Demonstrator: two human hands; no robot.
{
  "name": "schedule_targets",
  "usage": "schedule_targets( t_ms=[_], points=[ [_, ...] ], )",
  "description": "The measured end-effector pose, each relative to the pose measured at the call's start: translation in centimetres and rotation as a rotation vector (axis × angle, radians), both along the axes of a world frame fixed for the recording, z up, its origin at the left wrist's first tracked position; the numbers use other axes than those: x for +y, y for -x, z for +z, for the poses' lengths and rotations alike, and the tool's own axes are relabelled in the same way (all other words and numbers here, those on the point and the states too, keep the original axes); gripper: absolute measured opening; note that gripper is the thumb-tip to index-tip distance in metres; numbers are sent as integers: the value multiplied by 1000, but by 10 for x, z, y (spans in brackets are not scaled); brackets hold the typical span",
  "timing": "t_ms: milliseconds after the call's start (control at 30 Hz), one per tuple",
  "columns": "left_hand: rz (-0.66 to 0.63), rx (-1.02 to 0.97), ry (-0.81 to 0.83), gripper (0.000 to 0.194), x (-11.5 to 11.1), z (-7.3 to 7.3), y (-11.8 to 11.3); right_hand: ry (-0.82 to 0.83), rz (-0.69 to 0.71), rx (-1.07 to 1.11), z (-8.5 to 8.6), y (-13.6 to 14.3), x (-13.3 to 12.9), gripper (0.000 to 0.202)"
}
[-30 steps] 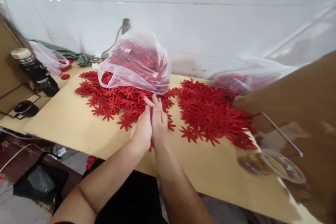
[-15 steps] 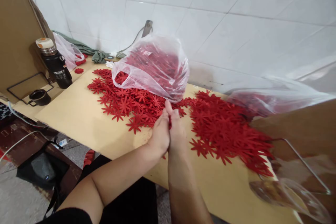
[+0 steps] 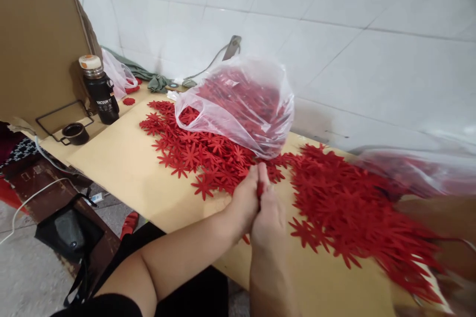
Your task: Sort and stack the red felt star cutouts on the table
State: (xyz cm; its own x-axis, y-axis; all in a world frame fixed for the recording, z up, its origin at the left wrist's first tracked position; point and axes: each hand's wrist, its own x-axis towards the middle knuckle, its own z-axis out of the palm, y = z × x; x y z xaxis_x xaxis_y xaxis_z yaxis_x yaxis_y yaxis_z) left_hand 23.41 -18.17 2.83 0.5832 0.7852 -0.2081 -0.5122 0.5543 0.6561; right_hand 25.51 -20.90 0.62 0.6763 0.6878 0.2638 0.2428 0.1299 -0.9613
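Pressed close together over the board, my left hand [image 3: 244,197] and my right hand [image 3: 268,215] are both closed. A bit of a red flower-shaped piece [image 3: 260,189] shows between them; most of it is hidden by my fingers. Just beyond my fingertips lies a heap of flat red flower cut-outs [image 3: 191,155], with a clear plastic bag [image 3: 275,133] of more red pieces on top. A second heap of red cut-outs [image 3: 344,203] spreads to the right of my hands.
The tan board [image 3: 159,208] carries both heaps. At the left stand a black vacuum flask [image 3: 104,99] and a small black cup [image 3: 75,133], beside a tall cardboard sheet [image 3: 33,34]. Another plastic bag [image 3: 427,168] lies at the right against the tiled wall [image 3: 334,59].
The view has swung left, so everything sits further right. Both hands stay together, and the red piece between them now shows more plainly.
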Motion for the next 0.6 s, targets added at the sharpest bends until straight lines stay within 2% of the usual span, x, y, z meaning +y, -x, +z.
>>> schedule_targets(
  t_ms=[100, 200, 267, 300, 367, 467, 533, 600],
  points=[
    [26, 99, -32, 51, 5, 2, 1, -67, 73, 160, 0, 11, -7, 61],
    [6, 150, -263, 55, -7, -1, 4, -70, 108, 387, 7, -2, -3, 69],
    [22, 172, -416, 56, -17, -3, 6, -32, 98, 391, 13, -16, 2, 58],
    [26, 184, -439, 57, -20, -3, 7, -14, 93, 367, 15, -21, 5, 51],
    [-4, 182, -365, 56, -19, 0, 9, -2, 61, 271, 14, -23, 7, 43],
    [-68, 67, -117, 57, -5, 6, 10, -56, 30, 37, 5, -5, 1, 45],
    [-59, 8, -1, 60, 5, 6, 9, -95, 61, -81, -4, 10, -6, 48],
    [-31, -4, 44, 60, 8, 3, 9, -83, 120, -125, -10, 16, -12, 54]
  ],
)
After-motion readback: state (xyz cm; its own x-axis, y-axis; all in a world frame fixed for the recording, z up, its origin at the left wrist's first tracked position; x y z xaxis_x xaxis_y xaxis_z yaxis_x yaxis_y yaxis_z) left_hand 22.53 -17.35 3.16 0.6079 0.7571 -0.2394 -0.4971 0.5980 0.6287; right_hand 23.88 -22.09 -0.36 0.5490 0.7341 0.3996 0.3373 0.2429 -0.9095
